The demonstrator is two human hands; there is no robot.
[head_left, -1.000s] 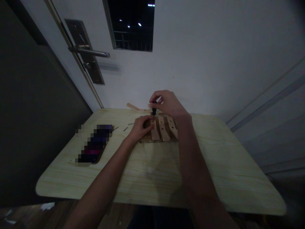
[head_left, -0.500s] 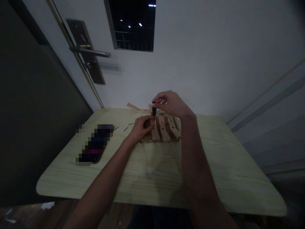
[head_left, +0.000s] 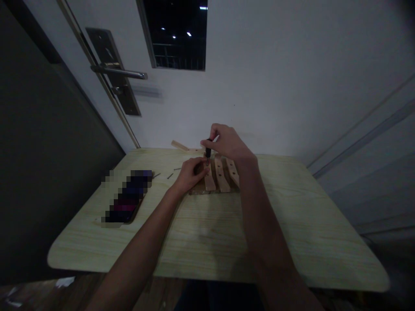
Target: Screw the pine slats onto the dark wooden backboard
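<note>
My right hand (head_left: 231,143) is closed around the black handle of a screwdriver (head_left: 208,152), held upright with its tip down at the leftmost bent wooden piece (head_left: 210,183). My left hand (head_left: 189,173) pinches that piece between thumb and fingers, close to the tip. Whether a screw sits under the tip is too small to make out. The piece lies on a brown wooden board (head_left: 198,191). To its right on the same board are a middle bent piece (head_left: 223,183) and a right bent piece (head_left: 232,169), both with holes; my right forearm partly covers the right one.
A loose bent wooden strip (head_left: 180,146) lies behind the board by the white door. Several screws (head_left: 170,176) are scattered left of my left hand. A phone (head_left: 131,198), partly pixelated, rests on the table (head_left: 201,242). A door handle (head_left: 126,73) juts out above.
My right hand has turned slightly on the screwdriver handle, its thumb reaching further left, and my right forearm has swung left. My left hand keeps its hold. The view shifted a little.
</note>
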